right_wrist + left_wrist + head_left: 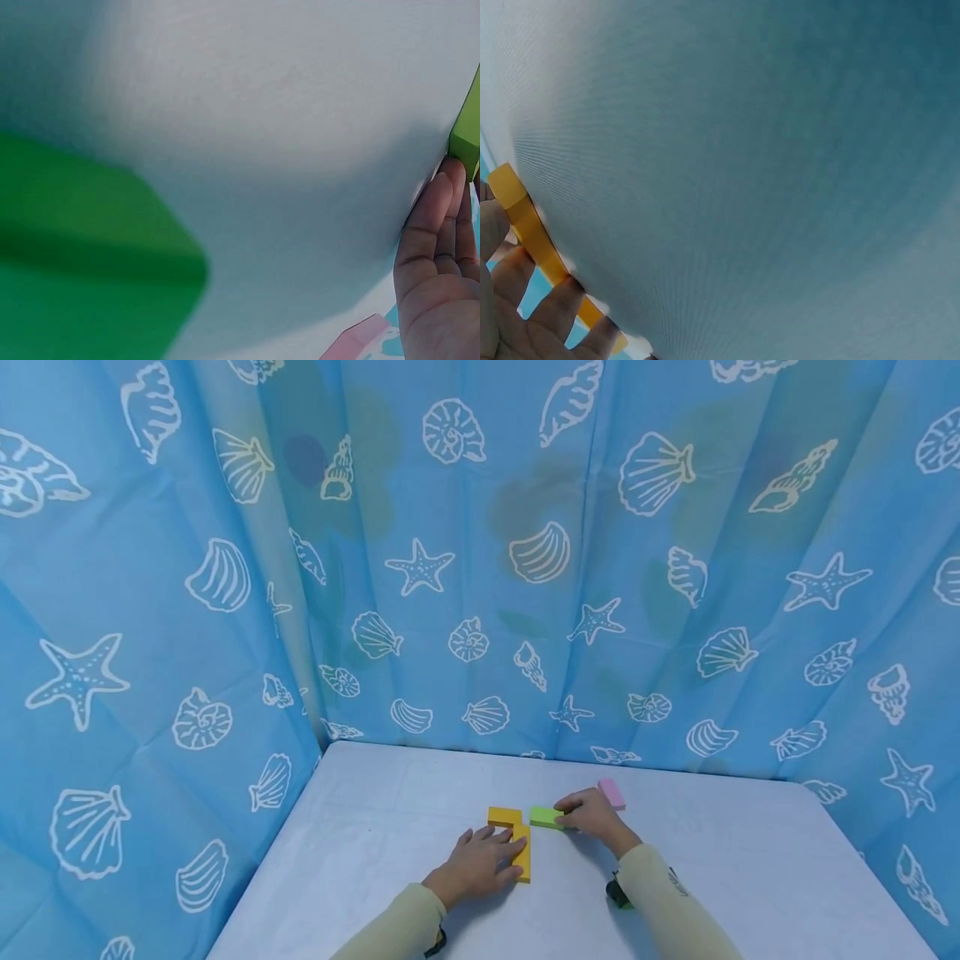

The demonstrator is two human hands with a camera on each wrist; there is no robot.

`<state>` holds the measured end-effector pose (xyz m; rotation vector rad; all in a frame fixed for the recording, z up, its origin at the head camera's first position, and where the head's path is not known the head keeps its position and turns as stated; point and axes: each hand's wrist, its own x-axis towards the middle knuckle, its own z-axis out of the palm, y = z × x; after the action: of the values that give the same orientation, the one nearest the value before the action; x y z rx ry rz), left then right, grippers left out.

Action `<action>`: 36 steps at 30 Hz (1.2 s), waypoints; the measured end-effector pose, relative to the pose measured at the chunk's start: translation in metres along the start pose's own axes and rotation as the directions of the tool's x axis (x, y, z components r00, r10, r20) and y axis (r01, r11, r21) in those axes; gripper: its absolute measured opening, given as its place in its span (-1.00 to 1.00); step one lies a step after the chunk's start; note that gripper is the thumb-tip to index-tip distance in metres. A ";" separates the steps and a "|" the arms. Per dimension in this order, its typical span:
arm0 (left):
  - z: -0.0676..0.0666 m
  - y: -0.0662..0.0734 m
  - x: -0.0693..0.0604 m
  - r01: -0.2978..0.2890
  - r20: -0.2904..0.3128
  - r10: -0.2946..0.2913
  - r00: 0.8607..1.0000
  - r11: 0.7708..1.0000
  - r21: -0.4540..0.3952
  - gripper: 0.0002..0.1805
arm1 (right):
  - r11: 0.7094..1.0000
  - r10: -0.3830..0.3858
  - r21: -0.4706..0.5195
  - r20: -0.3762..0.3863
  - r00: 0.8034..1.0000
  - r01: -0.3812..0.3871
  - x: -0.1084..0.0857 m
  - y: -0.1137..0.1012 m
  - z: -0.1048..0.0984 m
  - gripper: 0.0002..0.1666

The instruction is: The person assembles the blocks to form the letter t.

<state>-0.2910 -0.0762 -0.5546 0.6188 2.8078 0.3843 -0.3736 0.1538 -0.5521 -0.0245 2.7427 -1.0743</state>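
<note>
Two yellow blocks lie on the white table, one crosswise (504, 814) and one lengthwise (524, 860), with their ends meeting at a corner. My left hand (480, 862) lies beside them, fingers spread and extended, fingertips touching the lengthwise block. In the left wrist view its fingers rest along a yellow block (541, 244). My right hand (592, 814) pinches the right end of a light green block (546, 817), which sits just right of the yellow corner, a small gap between. The right wrist view shows fingers at that light green block (466, 135).
A pink block (611, 793) lies behind the right hand. Below the right wrist, a green block (90, 247) is partly hidden by the sleeve and strap in the head view. The white table (405, 785) meets a blue shell-patterned curtain (465, 677) at the back and left.
</note>
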 end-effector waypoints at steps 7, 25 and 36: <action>0.000 0.000 0.001 0.004 0.004 -0.004 1.000 1.000 -0.005 -0.40 | 0.999 -0.002 -0.034 -0.004 1.000 0.002 0.001 -0.001 0.005 -0.72; 0.006 -0.002 0.004 0.001 -0.002 0.000 1.000 1.000 0.012 -0.40 | 0.999 -0.013 -0.031 0.009 1.000 0.013 -0.001 -0.004 0.011 -0.72; 0.005 -0.003 0.003 -0.017 -0.007 0.017 1.000 1.000 0.023 -0.40 | 1.000 -0.010 -0.009 0.035 0.999 0.010 -0.005 -0.008 0.008 -0.71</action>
<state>-0.2934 -0.0759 -0.5610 0.6476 2.8192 0.3592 -0.3678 0.1427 -0.5515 -0.0579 2.7186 -1.0542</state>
